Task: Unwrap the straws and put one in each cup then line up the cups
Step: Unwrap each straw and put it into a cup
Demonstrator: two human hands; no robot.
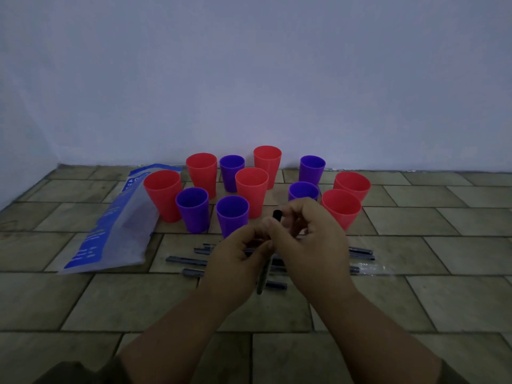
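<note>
Pinching one straw [277, 215], left hand [235, 257] and right hand [313, 239] face six red cups [251, 191], five purple cups [192, 210].

You had open floor [415, 300] at frame btm & right; cups [251, 189] crowded center, bag [116, 234] blocked left, straws [185, 261] lay below cups.

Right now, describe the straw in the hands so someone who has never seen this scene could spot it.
On the tiled floor, in front of the red and purple cups, the left hand and right hand meet over wrapped straws. The straw they hold stands nearly upright, its black tip poking above them, while the others lie flat.
</note>
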